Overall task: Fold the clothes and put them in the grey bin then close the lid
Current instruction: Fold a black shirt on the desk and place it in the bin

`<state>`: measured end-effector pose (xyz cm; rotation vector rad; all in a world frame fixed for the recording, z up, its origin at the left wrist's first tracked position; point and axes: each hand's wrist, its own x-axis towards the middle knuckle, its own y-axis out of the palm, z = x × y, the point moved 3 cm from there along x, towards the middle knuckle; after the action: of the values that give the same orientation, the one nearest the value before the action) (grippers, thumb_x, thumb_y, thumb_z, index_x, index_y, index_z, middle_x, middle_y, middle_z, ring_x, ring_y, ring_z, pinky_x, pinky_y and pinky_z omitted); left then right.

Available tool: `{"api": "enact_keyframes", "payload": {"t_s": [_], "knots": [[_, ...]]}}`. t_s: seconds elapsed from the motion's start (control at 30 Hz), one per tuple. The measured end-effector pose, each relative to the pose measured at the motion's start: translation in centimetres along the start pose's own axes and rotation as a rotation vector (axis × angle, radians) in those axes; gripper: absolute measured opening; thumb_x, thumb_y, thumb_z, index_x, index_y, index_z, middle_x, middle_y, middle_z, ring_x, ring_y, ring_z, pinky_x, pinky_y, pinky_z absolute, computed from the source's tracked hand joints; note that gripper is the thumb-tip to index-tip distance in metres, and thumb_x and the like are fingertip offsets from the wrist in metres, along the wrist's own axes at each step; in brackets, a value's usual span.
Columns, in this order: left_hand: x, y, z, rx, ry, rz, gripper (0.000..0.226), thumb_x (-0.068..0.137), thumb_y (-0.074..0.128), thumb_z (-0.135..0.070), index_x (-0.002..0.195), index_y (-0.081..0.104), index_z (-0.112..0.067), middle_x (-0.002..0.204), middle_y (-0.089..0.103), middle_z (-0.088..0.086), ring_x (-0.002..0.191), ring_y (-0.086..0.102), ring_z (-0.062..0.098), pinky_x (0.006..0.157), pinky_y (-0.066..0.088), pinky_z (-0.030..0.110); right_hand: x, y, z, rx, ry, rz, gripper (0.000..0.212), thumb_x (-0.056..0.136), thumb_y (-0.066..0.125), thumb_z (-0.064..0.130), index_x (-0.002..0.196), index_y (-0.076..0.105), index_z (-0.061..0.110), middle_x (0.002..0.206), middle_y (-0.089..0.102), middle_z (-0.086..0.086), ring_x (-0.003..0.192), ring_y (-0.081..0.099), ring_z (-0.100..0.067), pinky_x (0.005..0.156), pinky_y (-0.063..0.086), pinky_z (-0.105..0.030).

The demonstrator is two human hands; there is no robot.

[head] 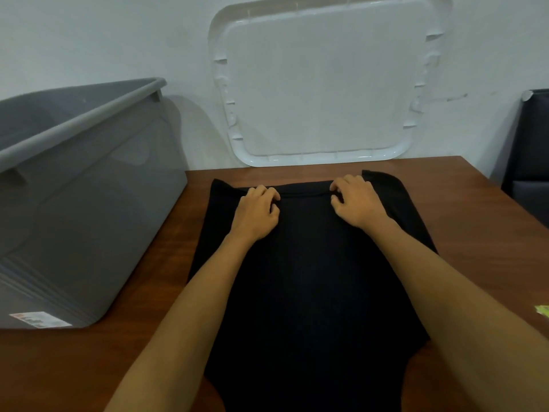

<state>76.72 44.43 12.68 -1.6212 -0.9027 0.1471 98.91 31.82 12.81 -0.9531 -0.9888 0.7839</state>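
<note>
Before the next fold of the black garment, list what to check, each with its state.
1. Left hand grip on the far edge of the black garment: ok, fingers curled on the fabric.
2. Right hand grip on the same edge: ok.
3. Garment lying flat on the table: ok.
4. Far right corner aligned: not ok, a flap juts out past the right hand.
5. Grey bin open, left of the garment: ok.
6. White lid off, leaning on the wall: ok.
</note>
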Motion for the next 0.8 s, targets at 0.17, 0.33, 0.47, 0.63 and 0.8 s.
{"api": "enact_keyframes", "payload": {"t_s": [0.17, 0.33, 0.47, 0.63, 0.8], "knots": [[0.8, 1.3, 1.4, 0.126, -0.218, 0.193, 0.085, 0.100, 0.040, -0.057, 0.163, -0.011, -0.030, 0.168, -0.026, 0.002, 0.153, -0.027, 0.032, 0.123, -0.011, 0.048, 0.6, 1.5, -1.1, -0.121, 0.169, 0.128, 0.081, 0.101, 0.027, 0.067, 0.164, -0.004, 0.027, 0.170, -0.014, -0.009, 0.156, -0.016, -0.032, 0.121, -0.011, -0.056], [1.1, 1.5, 1.5, 0.135, -0.229, 0.179, 0.087, 0.099, 0.033, -0.069, 0.162, -0.014, -0.033, 0.167, -0.029, 0.004, 0.152, -0.029, 0.032, 0.123, -0.010, 0.049, 1.1, 1.7, -0.9, -0.122, 0.146, 0.180, 0.079, 0.101, 0.024, 0.068, 0.165, 0.001, 0.027, 0.171, -0.009, -0.010, 0.157, -0.013, -0.030, 0.124, -0.008, -0.057], [0.8, 1.2, 1.1, 0.048, -0.241, 0.054, 0.051, 0.104, 0.044, -0.046, 0.151, 0.046, -0.024, 0.155, 0.046, 0.011, 0.147, 0.038, 0.032, 0.123, 0.029, 0.049, 0.6, 0.9, -0.3, -0.091, 0.151, 0.063, 0.061, 0.105, 0.040, 0.048, 0.157, 0.036, 0.016, 0.165, 0.028, -0.012, 0.155, 0.019, -0.029, 0.128, 0.010, -0.050], [-0.3, -0.8, 0.1, 0.174, -0.252, -0.067, 0.027, 0.103, 0.049, -0.032, 0.092, 0.069, -0.019, 0.074, 0.063, -0.003, 0.066, 0.061, 0.014, 0.075, 0.058, 0.040, 0.5, 0.9, -0.6, -0.081, 0.239, 0.251, 0.060, 0.107, 0.027, 0.049, 0.160, 0.030, 0.019, 0.165, 0.028, -0.012, 0.154, 0.022, -0.032, 0.126, 0.013, -0.055], [-1.3, -1.6, 0.1, 0.167, -0.353, 0.156, 0.046, 0.103, 0.041, -0.048, 0.137, 0.060, -0.023, 0.129, 0.066, 0.009, 0.121, 0.061, 0.029, 0.109, 0.042, 0.051, -0.6, -0.2, -1.0, -0.111, 0.284, 0.299, 0.069, 0.105, 0.022, 0.061, 0.164, 0.018, 0.024, 0.171, 0.007, -0.012, 0.158, 0.001, -0.035, 0.125, -0.003, -0.059]]}}
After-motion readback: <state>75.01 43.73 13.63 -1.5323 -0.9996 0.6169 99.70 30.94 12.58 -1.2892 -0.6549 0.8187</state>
